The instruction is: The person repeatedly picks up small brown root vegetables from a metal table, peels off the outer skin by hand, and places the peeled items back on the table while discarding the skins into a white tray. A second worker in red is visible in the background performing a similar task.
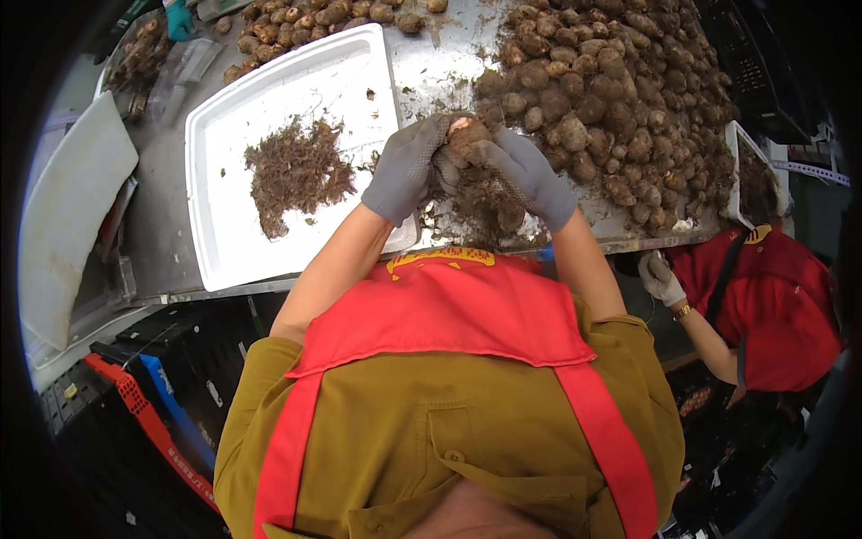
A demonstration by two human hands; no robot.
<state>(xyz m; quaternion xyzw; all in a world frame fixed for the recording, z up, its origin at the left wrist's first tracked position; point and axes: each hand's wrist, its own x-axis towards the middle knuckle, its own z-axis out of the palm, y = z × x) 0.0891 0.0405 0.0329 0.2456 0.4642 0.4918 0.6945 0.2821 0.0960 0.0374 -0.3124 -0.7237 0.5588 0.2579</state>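
Both hands wear grey dotted work gloves and meet at the near side of a metal table. Between them is a brown taro corm (pixel 466 140) with a pinkish bare end facing up. My left hand (pixel 409 162) grips it from the left, fingers partly hidden. My right hand (pixel 528 174) closes on its right side. Dark root fibres and dirt (pixel 488 202) lie on the table beneath. Left of my hands, a white foam tray (pixel 202 195) holds a clump of brown root fibres (pixel 300 175). A large heap of taro corms (pixel 599 101) rises to the right.
More taro corms (pixel 310 27) lie behind the tray. A teal-gloved hand (pixel 179 20) shows at far left. At right, a co-worker's gloved hand (pixel 661 277) is near another white tray (pixel 739 182). A white panel (pixel 74 222) leans left; crates (pixel 188 357) stand below.
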